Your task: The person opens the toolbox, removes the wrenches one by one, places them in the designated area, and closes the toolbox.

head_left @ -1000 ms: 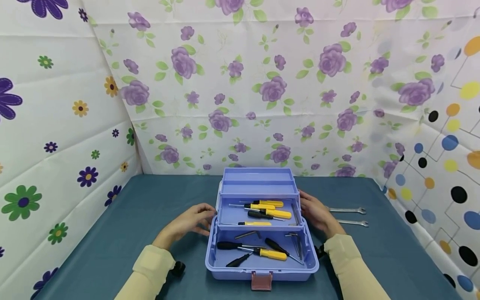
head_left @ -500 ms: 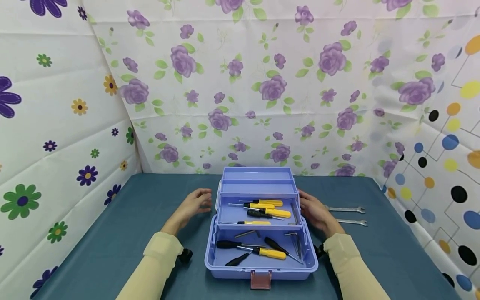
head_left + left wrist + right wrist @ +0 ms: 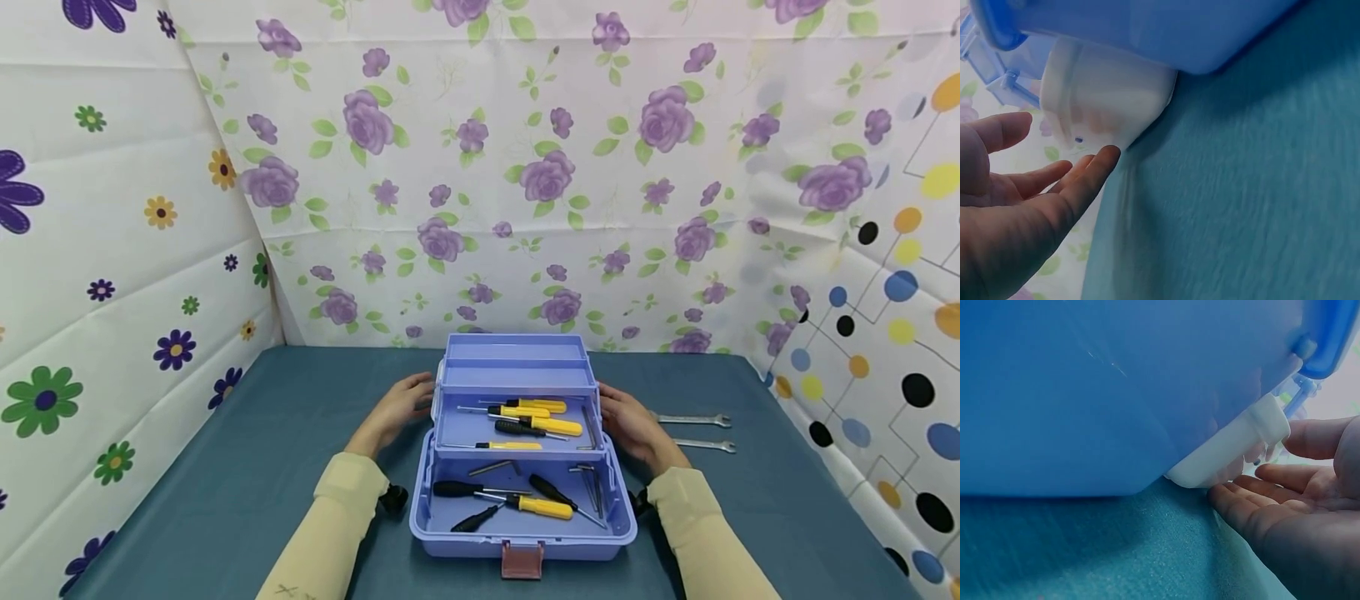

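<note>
Right of centre in the head view, the bare right hand (image 3: 636,427) is hiding the left ends of two silver metal wrenches (image 3: 693,419). The blue plastic toolbox (image 3: 1166,31) is overrunning the left wrist view's top edge.

One toolbox (image 3: 457,548), two wrenches (image 3: 697,420), nine screwdrivers (image 3: 546,507).
</note>
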A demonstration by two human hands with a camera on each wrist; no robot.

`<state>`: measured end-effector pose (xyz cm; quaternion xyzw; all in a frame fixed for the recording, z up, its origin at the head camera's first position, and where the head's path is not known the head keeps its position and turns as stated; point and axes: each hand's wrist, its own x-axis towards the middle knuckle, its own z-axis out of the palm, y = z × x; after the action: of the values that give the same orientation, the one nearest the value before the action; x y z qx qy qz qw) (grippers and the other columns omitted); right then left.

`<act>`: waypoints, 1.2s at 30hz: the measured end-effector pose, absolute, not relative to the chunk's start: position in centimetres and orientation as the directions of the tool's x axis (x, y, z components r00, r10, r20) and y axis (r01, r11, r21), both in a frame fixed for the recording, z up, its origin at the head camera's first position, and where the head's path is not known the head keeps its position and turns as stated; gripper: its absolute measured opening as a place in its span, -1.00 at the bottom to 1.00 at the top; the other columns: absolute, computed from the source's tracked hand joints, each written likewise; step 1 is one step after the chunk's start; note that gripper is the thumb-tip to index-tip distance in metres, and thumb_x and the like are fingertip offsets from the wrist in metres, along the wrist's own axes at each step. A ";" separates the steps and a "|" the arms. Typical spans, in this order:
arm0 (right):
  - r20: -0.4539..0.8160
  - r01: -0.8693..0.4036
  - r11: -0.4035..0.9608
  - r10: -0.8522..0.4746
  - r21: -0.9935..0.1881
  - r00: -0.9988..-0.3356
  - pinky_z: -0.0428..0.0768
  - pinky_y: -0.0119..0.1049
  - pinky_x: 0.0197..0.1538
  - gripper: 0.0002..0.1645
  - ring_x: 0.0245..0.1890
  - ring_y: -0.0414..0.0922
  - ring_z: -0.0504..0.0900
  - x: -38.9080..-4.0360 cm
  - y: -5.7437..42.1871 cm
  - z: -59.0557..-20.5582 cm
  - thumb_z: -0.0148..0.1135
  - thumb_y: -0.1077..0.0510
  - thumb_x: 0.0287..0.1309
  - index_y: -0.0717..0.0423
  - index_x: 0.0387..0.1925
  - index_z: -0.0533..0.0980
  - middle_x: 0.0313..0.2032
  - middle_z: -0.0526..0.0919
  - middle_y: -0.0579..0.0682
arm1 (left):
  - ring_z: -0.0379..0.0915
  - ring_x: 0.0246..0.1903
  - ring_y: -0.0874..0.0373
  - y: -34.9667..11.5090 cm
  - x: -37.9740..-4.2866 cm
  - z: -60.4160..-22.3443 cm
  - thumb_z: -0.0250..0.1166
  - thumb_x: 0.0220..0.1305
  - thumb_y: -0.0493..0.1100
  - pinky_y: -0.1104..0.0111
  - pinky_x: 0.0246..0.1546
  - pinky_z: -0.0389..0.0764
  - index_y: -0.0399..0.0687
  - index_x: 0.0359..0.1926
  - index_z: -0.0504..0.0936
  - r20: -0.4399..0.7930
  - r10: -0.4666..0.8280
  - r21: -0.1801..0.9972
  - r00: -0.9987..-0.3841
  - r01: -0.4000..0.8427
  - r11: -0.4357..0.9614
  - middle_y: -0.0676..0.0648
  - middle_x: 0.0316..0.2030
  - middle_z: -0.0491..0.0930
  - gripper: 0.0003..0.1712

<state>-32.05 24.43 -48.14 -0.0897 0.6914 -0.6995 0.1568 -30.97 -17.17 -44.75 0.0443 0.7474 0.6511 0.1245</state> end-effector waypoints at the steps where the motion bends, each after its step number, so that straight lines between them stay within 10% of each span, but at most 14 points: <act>1: -0.093 0.098 0.000 -0.339 -0.995 -0.936 0.54 -0.40 0.22 -0.28 0.43 -0.06 0.35 -32.0 24.4 -48.2 -0.18 0.12 0.69 0.29 0.64 -0.11 0.57 0.11 0.32 | 0.21 0.46 -0.31 -17.0 -31.0 -44.8 -0.06 0.69 -0.10 -0.08 0.44 0.36 -0.38 0.61 0.02 -0.128 0.231 0.985 -0.965 -0.096 0.144 -0.43 0.50 0.20 -0.31; 36: -0.084 0.096 -0.020 -0.330 -0.995 -0.940 0.62 -0.33 0.16 -0.33 0.15 -0.25 0.59 -32.2 24.8 -48.3 -0.12 0.11 0.68 0.26 0.62 0.05 0.45 0.38 0.17 | 0.28 0.44 -0.24 -16.4 -31.0 -45.6 0.00 0.67 -0.14 -0.10 0.39 0.41 -0.34 0.55 0.25 -0.126 0.223 0.987 -0.967 -0.100 0.123 -0.36 0.47 0.30 -0.41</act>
<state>-32.19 24.77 -48.27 -0.0853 0.6839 -0.7089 0.1502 -30.99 -16.41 -45.56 0.0414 0.7394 0.6608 0.1221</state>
